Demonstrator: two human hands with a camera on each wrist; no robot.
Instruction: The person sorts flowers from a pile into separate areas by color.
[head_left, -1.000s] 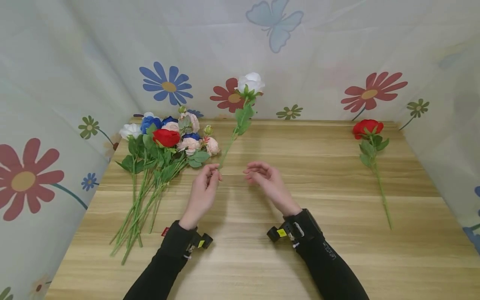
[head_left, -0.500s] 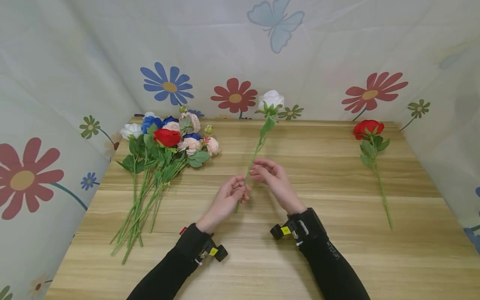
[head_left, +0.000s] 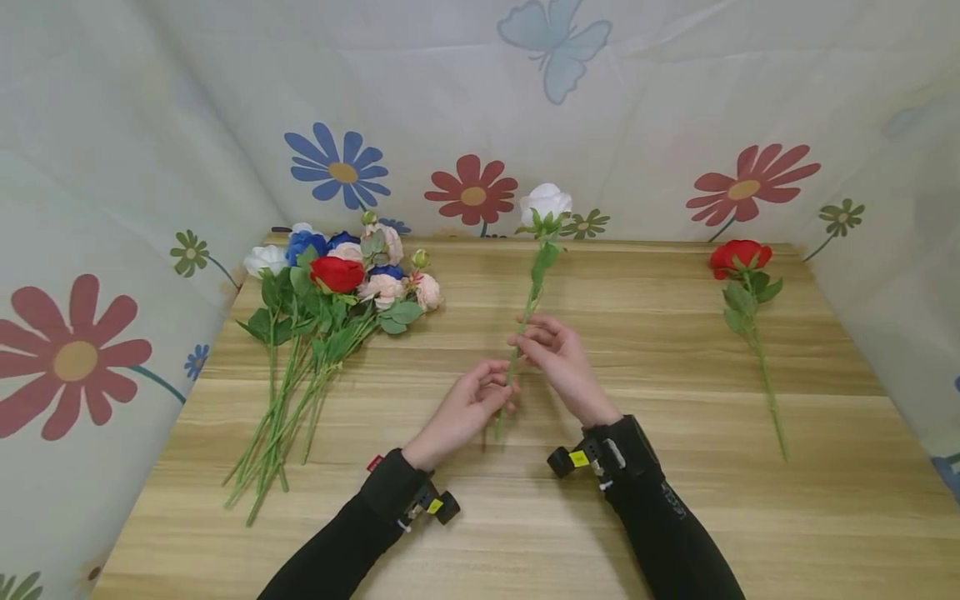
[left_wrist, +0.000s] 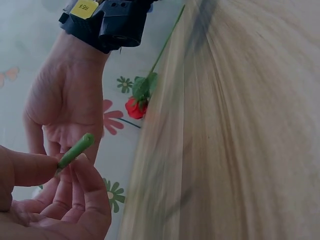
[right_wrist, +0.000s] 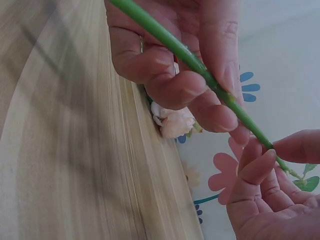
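A white artificial rose (head_left: 545, 202) is held up over the middle of the table, its bloom toward the back wall. My left hand (head_left: 474, 402) pinches the green stem (right_wrist: 172, 44) near its lower end between thumb and fingers. Higher on that stem, my right hand (head_left: 558, 354) pinches it between thumb and forefinger. The cut end of the stem sticks out past the left thumb in the left wrist view. Both hands are close together, and the stem is tilted.
At the left lies a pile of artificial flowers (head_left: 337, 275) in white, blue, red and pink, stems toward the front. A single red rose (head_left: 741, 257) lies at the right of the wooden table (head_left: 637, 533). Flower-printed cloth (head_left: 637, 125) hangs behind.
The white rose has moved right, away from the pile, in my left hand. My right hand, apart from it one second ago, now pinches the stem too.
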